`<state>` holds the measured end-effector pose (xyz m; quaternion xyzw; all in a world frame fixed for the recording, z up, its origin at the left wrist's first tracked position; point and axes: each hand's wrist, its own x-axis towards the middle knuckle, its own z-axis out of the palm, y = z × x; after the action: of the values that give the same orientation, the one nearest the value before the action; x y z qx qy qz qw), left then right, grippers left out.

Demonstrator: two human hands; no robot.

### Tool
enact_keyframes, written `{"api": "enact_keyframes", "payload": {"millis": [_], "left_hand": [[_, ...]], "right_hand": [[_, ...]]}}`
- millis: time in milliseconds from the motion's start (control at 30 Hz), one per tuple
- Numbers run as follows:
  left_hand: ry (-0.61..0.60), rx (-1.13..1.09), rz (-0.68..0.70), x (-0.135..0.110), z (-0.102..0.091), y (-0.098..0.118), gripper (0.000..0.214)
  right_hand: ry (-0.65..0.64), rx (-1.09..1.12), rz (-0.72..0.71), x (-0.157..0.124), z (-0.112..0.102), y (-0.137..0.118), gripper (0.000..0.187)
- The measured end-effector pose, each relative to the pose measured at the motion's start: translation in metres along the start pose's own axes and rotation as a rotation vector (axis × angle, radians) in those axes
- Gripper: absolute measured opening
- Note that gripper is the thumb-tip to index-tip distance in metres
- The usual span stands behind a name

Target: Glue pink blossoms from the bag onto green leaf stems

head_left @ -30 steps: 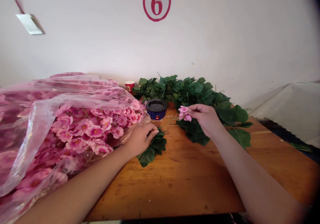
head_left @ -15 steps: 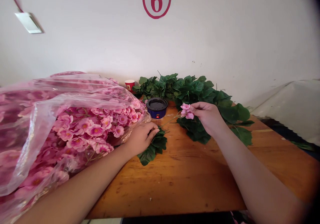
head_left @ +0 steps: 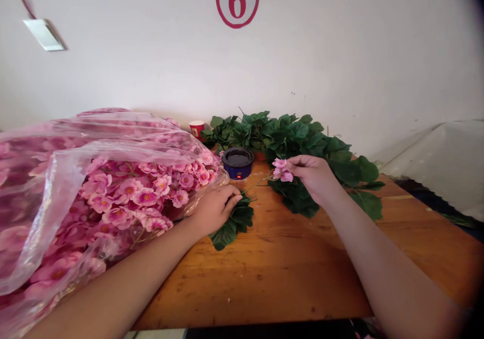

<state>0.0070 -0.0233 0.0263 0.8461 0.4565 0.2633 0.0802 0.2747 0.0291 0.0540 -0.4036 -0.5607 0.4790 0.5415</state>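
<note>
My right hand (head_left: 313,176) pinches a small pink artificial flower (head_left: 281,170) above the wooden table (head_left: 287,263); a thin stem runs from the flower toward my left hand. My left hand (head_left: 215,208) lies closed over a green leaf sprig (head_left: 234,220) on the table, fingers curled on its stem end. A large clear plastic bag full of pink flowers (head_left: 94,192) sits just left of my left hand. A pile of green artificial leaves (head_left: 295,142) lies behind my right hand.
A small dark blue pot with a red light (head_left: 237,163) stands between the bag and the leaf pile. A red paper cup (head_left: 196,128) stands by the wall. A white covered surface (head_left: 442,162) is at the right.
My right hand with the pink flower has shifted only slightly; my left hand stays on the leaf sprig.
</note>
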Motion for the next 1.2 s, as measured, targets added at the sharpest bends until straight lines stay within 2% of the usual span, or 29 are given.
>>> {"api": "enact_keyframes", "payload": {"millis": [400,567,767,867,1067,1200], "left_hand": [[0.0,0.012,0.043,0.0,0.002,-0.001,0.028],[0.006,0.026,0.06,0.0,0.001,-0.003,0.027],[0.005,0.008,0.067,0.002,-0.002,-0.007,0.025],[-0.012,0.009,0.07,0.004,-0.003,-0.011,0.024],[-0.053,0.036,0.078,0.004,-0.003,-0.015,0.025],[-0.081,0.029,0.097,0.005,-0.002,-0.015,0.024]], "right_hand": [[-0.036,-0.003,0.033,-0.002,0.002,0.0,0.025],[-0.055,-0.062,0.001,-0.006,0.006,-0.006,0.025],[-0.187,-0.12,-0.008,-0.003,0.009,0.0,0.045],[-0.234,-0.224,0.004,-0.003,0.008,0.008,0.056],[-0.332,-0.375,0.048,0.0,0.005,0.021,0.031],[-0.319,-0.456,0.044,0.004,0.006,0.031,0.021]]}}
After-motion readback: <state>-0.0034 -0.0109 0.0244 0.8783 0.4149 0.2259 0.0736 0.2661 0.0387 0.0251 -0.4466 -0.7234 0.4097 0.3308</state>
